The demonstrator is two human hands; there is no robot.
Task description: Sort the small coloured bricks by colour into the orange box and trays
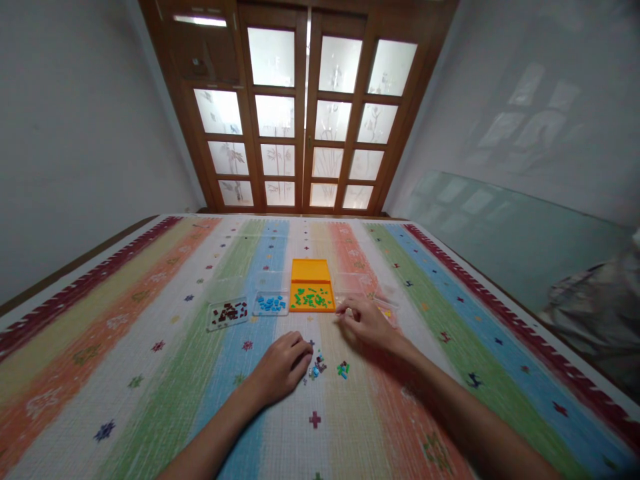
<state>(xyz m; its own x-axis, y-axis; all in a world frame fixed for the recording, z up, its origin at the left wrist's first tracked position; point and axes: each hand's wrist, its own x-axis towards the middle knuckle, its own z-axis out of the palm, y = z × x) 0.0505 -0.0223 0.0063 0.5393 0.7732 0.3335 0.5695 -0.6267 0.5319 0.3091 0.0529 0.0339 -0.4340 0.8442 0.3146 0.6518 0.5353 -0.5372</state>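
My left hand rests on the striped cloth, fingers curled, beside a small heap of loose coloured pieces. A green piece lies just right of the heap. My right hand is further out, fingers bent in a pinch near the edge of a clear tray holding yellowish pieces. Whatever it pinches is too small to make out. An orange box with green pieces stands just left of that hand.
A clear tray of blue pieces and a clear tray of dark red pieces sit left of the orange box. A wooden door with frosted panes stands behind the table. A glass sheet leans on the right wall.
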